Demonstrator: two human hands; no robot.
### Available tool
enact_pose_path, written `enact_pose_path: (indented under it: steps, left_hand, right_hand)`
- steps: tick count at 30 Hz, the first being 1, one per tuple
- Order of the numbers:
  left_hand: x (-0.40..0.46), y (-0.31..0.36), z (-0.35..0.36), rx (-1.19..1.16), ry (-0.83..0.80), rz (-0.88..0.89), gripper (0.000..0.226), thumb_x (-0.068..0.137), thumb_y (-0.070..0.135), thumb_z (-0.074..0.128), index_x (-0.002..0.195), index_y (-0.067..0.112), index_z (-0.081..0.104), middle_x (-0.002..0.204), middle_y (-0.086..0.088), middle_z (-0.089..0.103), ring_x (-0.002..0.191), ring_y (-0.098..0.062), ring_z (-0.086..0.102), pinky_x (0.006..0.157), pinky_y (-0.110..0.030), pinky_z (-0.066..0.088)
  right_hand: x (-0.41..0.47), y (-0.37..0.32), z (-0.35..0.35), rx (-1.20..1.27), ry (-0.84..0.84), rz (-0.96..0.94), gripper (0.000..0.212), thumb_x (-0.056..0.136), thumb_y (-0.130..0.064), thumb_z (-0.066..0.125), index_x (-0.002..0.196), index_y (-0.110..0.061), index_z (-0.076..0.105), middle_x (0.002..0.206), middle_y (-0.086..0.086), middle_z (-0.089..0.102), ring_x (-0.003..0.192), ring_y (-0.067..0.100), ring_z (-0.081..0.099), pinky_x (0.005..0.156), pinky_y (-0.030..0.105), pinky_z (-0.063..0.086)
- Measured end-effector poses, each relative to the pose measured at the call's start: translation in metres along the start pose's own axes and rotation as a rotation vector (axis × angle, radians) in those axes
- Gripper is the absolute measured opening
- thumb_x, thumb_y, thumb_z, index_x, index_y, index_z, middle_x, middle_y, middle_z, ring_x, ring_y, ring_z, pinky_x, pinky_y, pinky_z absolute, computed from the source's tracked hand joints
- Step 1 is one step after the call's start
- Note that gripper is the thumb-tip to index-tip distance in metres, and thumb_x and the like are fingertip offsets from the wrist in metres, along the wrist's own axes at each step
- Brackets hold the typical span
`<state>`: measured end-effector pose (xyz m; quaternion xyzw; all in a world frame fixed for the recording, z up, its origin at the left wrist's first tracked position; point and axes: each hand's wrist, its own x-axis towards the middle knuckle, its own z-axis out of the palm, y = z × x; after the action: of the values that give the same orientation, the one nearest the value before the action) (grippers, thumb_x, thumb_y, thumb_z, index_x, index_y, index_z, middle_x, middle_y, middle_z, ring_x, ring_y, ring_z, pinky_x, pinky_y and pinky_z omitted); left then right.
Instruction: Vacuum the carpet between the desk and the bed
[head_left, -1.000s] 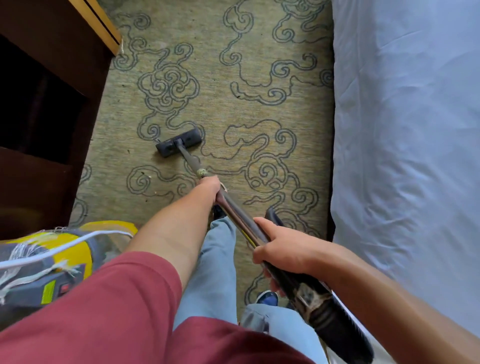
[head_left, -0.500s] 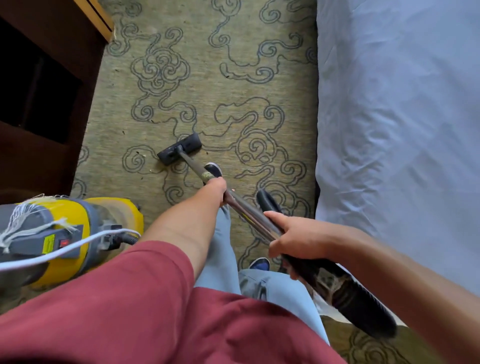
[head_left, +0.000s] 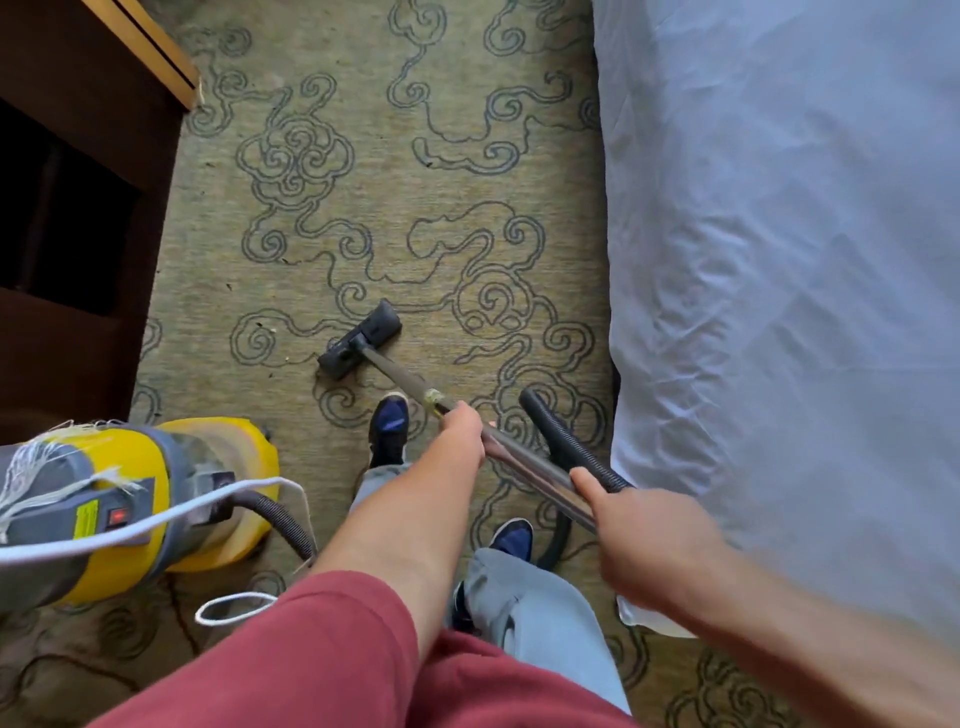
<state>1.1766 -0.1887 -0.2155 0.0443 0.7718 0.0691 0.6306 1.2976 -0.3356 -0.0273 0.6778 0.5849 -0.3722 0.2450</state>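
Far left of your grip stands the table (head_left: 78, 171), dark wood with a pale top edge. Below it sits the yellow and grey vacuum (head_left: 130, 499), a white cord (head_left: 156, 517) looped across it. The nozzle (head_left: 360, 340) lies flat on the carpet (head_left: 415, 249), just ahead of your grip and your 2 shoes. Your left hand (head_left: 462, 428) curls round the wand (head_left: 524, 465), forward on the tube, beside the taped joint. Your right hand (head_left: 644, 540) wraps the wand's rear end, thumb along the metal. The black hose (head_left: 563, 441) arches just right of that grip. Farther right lies the bed (head_left: 779, 260), its white sheet edging the carpet.
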Motion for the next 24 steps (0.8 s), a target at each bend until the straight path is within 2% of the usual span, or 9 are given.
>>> enact_pose_path:
  steps: [4, 6, 8, 10, 12, 15, 20, 24]
  left_hand:
    - [0.018, 0.009, 0.006, -0.051, 0.054, -0.019, 0.051, 0.104, 0.044, 0.046, 0.138, 0.006, 0.048, 0.134, -0.017, 0.063, 0.121, -0.036, 0.063, 0.106, -0.052, 0.050]
    - [0.022, 0.020, 0.001, -0.045, 0.078, -0.040, 0.053, 0.103, 0.046, 0.045, 0.138, 0.006, 0.048, 0.135, -0.017, 0.063, 0.123, -0.037, 0.062, 0.107, -0.051, 0.049]
    - [0.035, 0.042, -0.010, -0.052, 0.064, -0.048, 0.054, 0.104, 0.045, 0.045, 0.140, 0.006, 0.046, 0.138, -0.017, 0.061, 0.126, -0.035, 0.060, 0.110, -0.049, 0.047]
    - [0.047, 0.062, -0.020, -0.065, 0.076, -0.043, 0.054, 0.105, 0.045, 0.044, 0.140, 0.004, 0.046, 0.138, -0.018, 0.060, 0.127, -0.035, 0.059, 0.110, -0.048, 0.046]
    - [0.061, 0.075, -0.035, -0.058, 0.093, -0.037, 0.054, 0.105, 0.045, 0.044, 0.139, 0.003, 0.047, 0.137, -0.019, 0.061, 0.126, -0.036, 0.060, 0.110, -0.048, 0.047]
    - [0.089, 0.099, -0.069, 0.017, 0.088, -0.019, 0.058, 0.106, 0.046, 0.041, 0.141, 0.000, 0.048, 0.138, -0.020, 0.060, 0.126, -0.037, 0.060, 0.109, -0.047, 0.049]
    - [0.135, 0.141, -0.136, 0.112, 0.158, 0.045, 0.055, 0.107, 0.041, 0.040, 0.139, -0.003, 0.050, 0.135, -0.022, 0.061, 0.122, -0.039, 0.063, 0.102, -0.046, 0.053]
    - [0.166, 0.181, -0.184, 0.151, 0.208, 0.076, 0.053, 0.106, 0.039, 0.044, 0.135, -0.005, 0.052, 0.136, -0.026, 0.060, 0.122, -0.041, 0.062, 0.103, -0.046, 0.052]
  right_hand:
    - [0.018, 0.008, -0.001, 0.017, 0.027, 0.026, 0.088, 0.084, -0.010, 0.050, 0.158, -0.037, 0.011, 0.099, 0.001, 0.068, 0.087, 0.028, 0.066, 0.058, 0.032, 0.039]
    - [0.029, 0.002, -0.011, -0.003, 0.011, 0.041, 0.091, 0.085, -0.008, 0.047, 0.159, -0.040, 0.005, 0.085, -0.001, 0.057, 0.077, 0.027, 0.060, 0.052, 0.033, 0.035]
    - [0.048, -0.013, -0.019, -0.024, 0.020, 0.022, 0.092, 0.084, -0.009, 0.046, 0.158, -0.041, 0.004, 0.081, -0.003, 0.050, 0.077, 0.026, 0.060, 0.052, 0.033, 0.034]
    - [0.066, -0.023, -0.028, -0.029, 0.032, -0.004, 0.092, 0.083, -0.011, 0.046, 0.158, -0.042, 0.002, 0.087, -0.003, 0.057, 0.082, 0.026, 0.063, 0.052, 0.032, 0.036]
    - [0.083, -0.035, -0.035, -0.053, 0.021, -0.009, 0.094, 0.082, -0.013, 0.047, 0.158, -0.043, -0.001, 0.103, -0.002, 0.068, 0.090, 0.025, 0.068, 0.058, 0.031, 0.040]
    - [0.106, -0.076, -0.038, -0.041, -0.028, -0.042, 0.097, 0.082, -0.016, 0.048, 0.158, -0.042, -0.006, 0.116, -0.002, 0.069, 0.099, 0.023, 0.068, 0.064, 0.032, 0.043]
    - [0.150, -0.156, -0.033, 0.057, -0.120, -0.062, 0.096, 0.090, -0.034, 0.054, 0.159, -0.035, -0.013, 0.121, 0.001, 0.068, 0.105, 0.024, 0.068, 0.080, 0.036, 0.051]
    - [0.180, -0.220, -0.037, 0.069, -0.196, -0.061, 0.101, 0.090, -0.034, 0.056, 0.158, -0.029, -0.019, 0.120, 0.006, 0.068, 0.104, 0.026, 0.067, 0.077, 0.035, 0.045]
